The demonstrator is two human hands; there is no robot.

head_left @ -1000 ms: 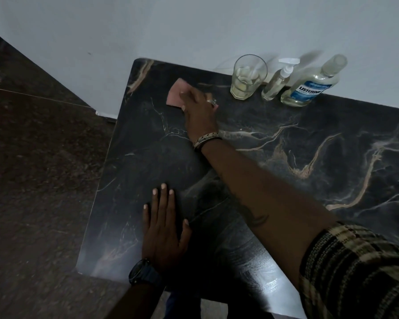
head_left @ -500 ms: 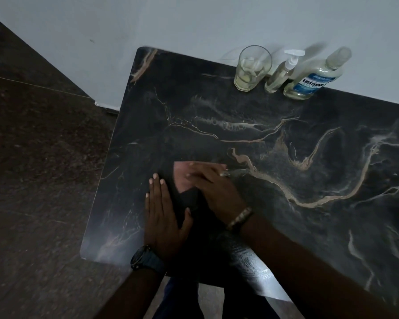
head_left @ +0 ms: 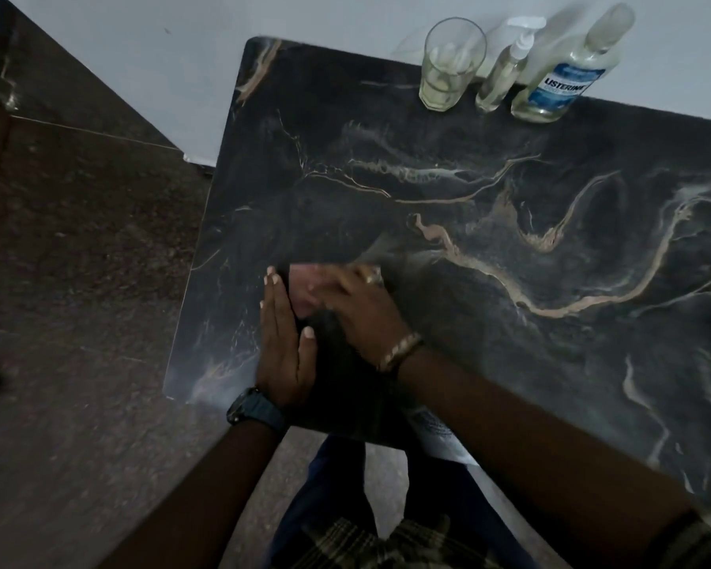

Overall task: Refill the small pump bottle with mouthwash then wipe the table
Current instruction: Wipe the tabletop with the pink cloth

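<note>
A small pink cloth lies flat on the dark marble-patterned counter, near its left front part. Only part of the cloth shows, blurred, between the two hands.

The right hand lies palm-down on the cloth, fingers stretched out toward the left and pressing it to the counter; its grip is open, nothing curled around the cloth. A ring sits on one finger and a beaded bracelet on the wrist. The forearm runs in from the lower right, a plaid sleeve at the frame's corner.

The left hand rests flat on the counter just beside the cloth's left edge, fingers straight and together pointing away from the body, thumb spread to the right. Its grip is open too, holding nothing. A dark watch is on that wrist.

At the counter's far edge by the wall stand, left to right, a drinking glass with a little pale liquid, the small pump bottle, and the Listerine mouthwash bottle, close together and well apart from the hands.
</note>
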